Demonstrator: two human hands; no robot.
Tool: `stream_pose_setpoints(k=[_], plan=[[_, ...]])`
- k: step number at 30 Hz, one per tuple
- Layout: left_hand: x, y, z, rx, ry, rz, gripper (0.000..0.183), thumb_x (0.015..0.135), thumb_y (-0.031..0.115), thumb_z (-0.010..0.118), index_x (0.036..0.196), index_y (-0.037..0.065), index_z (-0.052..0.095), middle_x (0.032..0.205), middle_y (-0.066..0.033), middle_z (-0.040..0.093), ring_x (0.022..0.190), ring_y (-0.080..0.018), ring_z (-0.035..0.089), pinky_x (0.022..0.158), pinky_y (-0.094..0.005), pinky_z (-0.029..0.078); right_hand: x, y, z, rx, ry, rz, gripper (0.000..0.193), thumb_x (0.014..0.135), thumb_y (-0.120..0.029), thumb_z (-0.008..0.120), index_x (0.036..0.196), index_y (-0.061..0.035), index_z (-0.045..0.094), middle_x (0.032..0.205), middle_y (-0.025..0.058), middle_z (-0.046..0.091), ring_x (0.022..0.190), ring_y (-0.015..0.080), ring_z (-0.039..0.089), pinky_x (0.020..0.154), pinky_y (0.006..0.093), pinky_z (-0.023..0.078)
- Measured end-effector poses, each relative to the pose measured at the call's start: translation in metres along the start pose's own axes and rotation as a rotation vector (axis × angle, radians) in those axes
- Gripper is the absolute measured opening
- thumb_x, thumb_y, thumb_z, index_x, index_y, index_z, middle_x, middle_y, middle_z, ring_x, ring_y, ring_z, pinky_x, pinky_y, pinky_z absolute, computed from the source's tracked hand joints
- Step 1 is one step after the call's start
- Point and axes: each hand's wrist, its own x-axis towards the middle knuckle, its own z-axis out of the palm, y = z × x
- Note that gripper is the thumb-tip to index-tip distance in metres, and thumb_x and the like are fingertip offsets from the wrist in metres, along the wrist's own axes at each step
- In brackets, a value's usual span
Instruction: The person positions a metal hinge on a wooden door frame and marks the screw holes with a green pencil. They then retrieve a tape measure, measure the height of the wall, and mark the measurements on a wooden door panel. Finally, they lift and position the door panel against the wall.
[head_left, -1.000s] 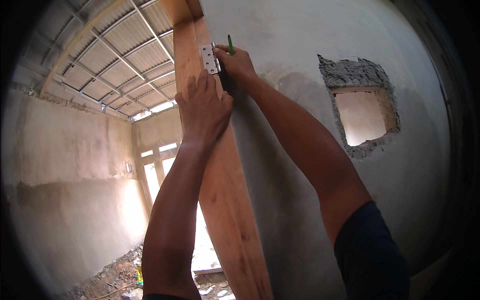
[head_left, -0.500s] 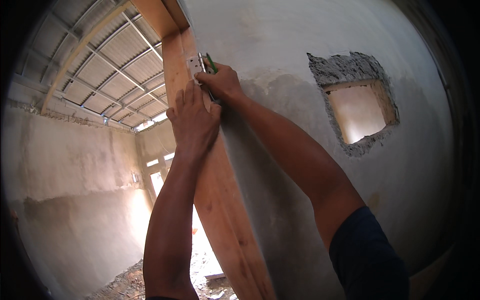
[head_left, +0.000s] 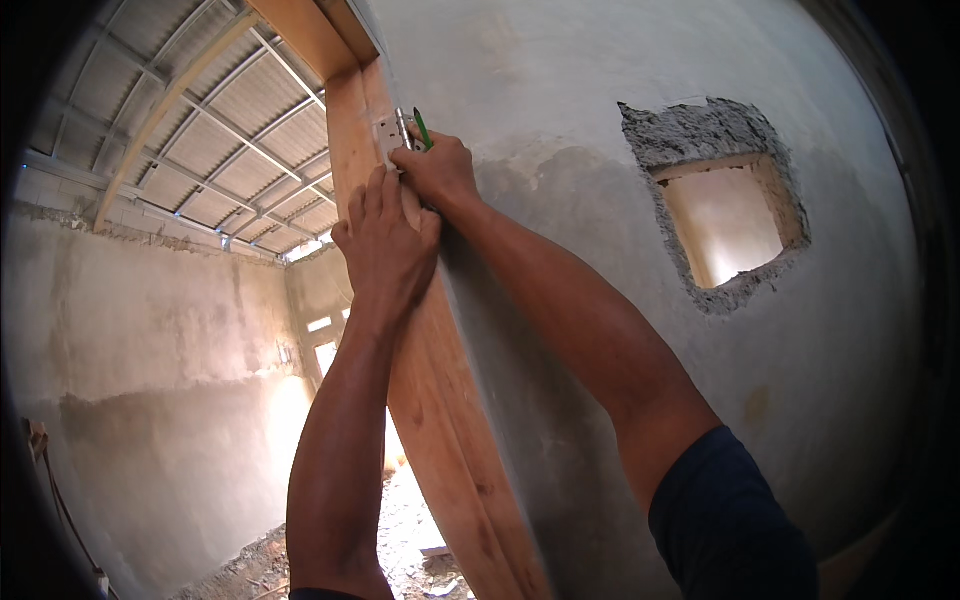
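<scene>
A metal butt hinge (head_left: 388, 131) lies against the reddish wooden door frame (head_left: 440, 380), high up, with its barrel along the frame's wall-side edge. My right hand (head_left: 441, 172) is closed on the hinge from the right, fingertips at its lower part. A green pencil (head_left: 422, 128) sticks up out of the same hand, beside the barrel. Just below, my left hand (head_left: 388, 240) lies flat on the frame with fingers stretched upward, their tips close to the hinge's lower edge. Both hands partly cover the hinge's lower end.
To the right stands a grey plastered wall (head_left: 540, 100) with a rough-edged square opening (head_left: 725, 220). Left of the frame, a doorway shows another plastered wall (head_left: 170, 330), a metal-framed roof (head_left: 230, 120) and rubble (head_left: 250, 570) on the ground.
My view has shifted slightly, so the background sits a little further right. Both hands keep their places at the hinge, the right one with fingers slightly shifted.
</scene>
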Motion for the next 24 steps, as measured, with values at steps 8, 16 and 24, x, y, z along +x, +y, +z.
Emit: stream_pose_setpoints(k=[8,16,24], plan=[[0.002,0.000,-0.004,-0.025,-0.050,-0.011,0.067,0.086,0.041,0.048,0.143,0.008,0.039,0.150,-0.0156,0.031,0.139,-0.0316,0.027,0.106,-0.0539,0.023,-0.004,-0.004,-0.001,0.013,0.040,-0.017,0.036,0.069,-0.033,0.066,0.094,-0.0075,0.070,0.084,0.0197,0.069,0.083,0.0376,0.067,0.075,0.0456,0.051],[-0.001,0.008,-0.008,0.058,-0.049,-0.151,0.067,0.084,0.045,0.051,0.144,0.017,0.039,0.151,-0.0277,0.019,0.138,-0.0482,0.021,0.104,-0.0643,0.025,-0.002,-0.001,-0.001,0.035,0.012,0.029,0.049,0.068,-0.035,0.069,0.111,-0.0110,0.070,0.087,0.0189,0.070,0.085,0.0340,0.068,0.078,0.0425,0.052],[0.000,0.007,-0.010,-0.015,-0.119,-0.210,0.066,0.086,0.048,0.050,0.146,0.026,0.037,0.153,-0.0292,0.014,0.137,-0.0543,0.020,0.101,-0.0629,0.032,0.002,-0.001,-0.002,0.074,-0.046,0.018,0.057,0.071,-0.029,0.072,0.122,-0.0041,0.065,0.084,0.0166,0.071,0.077,0.0211,0.068,0.072,0.0330,0.053]])
